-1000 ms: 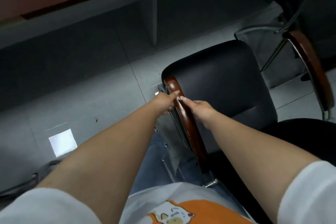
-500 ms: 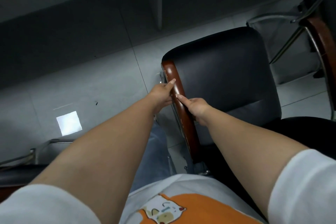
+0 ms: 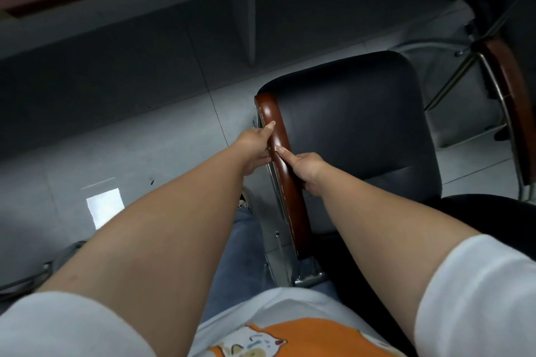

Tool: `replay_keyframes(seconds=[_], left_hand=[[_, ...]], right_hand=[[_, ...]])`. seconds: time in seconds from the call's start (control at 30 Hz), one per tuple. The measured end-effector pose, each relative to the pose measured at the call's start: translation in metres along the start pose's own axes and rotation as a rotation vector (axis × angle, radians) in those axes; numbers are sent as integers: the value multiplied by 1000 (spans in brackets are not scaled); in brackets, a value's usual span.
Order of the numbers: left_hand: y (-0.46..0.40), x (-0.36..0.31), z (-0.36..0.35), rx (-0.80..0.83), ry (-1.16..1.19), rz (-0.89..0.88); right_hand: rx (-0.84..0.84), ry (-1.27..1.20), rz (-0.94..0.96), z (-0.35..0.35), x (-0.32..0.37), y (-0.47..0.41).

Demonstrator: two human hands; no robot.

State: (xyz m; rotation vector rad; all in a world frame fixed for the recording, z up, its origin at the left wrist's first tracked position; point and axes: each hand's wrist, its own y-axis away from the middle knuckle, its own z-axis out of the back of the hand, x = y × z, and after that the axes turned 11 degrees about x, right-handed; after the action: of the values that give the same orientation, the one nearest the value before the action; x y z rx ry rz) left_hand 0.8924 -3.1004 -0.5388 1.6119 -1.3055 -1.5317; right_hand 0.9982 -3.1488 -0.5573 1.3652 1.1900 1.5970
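Both hands grip the wooden armrest [image 3: 294, 206] beside the seat [image 3: 356, 124]: left hand [image 3: 253, 151] curled round its outer edge, right hand [image 3: 309, 166] wrapped from the seat side; pull evenly, probably, to avoid twisting.

Floor [image 3: 139, 136]: grey tiles with thin grout lines, across the left and centre of the frame, dimmer toward the top.
Light patch [image 3: 106, 207]: a bright white square on the tiles, lower left.
Dark speck [image 3: 151, 182]: a small mark just up and right of the patch.
Black-seated chair [image 3: 353, 124]: stands at centre right, its chrome foot [image 3: 307, 278] down at lower centre.
Second chair [image 3: 513, 90]: upper right, on slanting metal legs.
Desk support [image 3: 251, 23]: a grey upright meeting the floor, top centre.
Metal frame [image 3: 37, 275]: a curved tube low at the left edge.
Shoe [image 3: 245, 201]: a pale toe on the tile beside the chair's frame.
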Motion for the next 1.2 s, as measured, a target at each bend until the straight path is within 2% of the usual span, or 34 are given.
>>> replay_keyframes(seconds=[0.33,0.67,0.87,1.2], left_hand=[[-19,-30,16,-20,53,-12],[-24,-39,22,6,33,4],[-23,-30,20,-58,44,-37],[-14,-10,32,-14,30,0]], right_hand=[[-12,-8,17,1,40,-16],[-51,-243,73,-13,36,-8],[-44,-210,61,-15,37,-2],[-3,-135,29,-30,26,9]])
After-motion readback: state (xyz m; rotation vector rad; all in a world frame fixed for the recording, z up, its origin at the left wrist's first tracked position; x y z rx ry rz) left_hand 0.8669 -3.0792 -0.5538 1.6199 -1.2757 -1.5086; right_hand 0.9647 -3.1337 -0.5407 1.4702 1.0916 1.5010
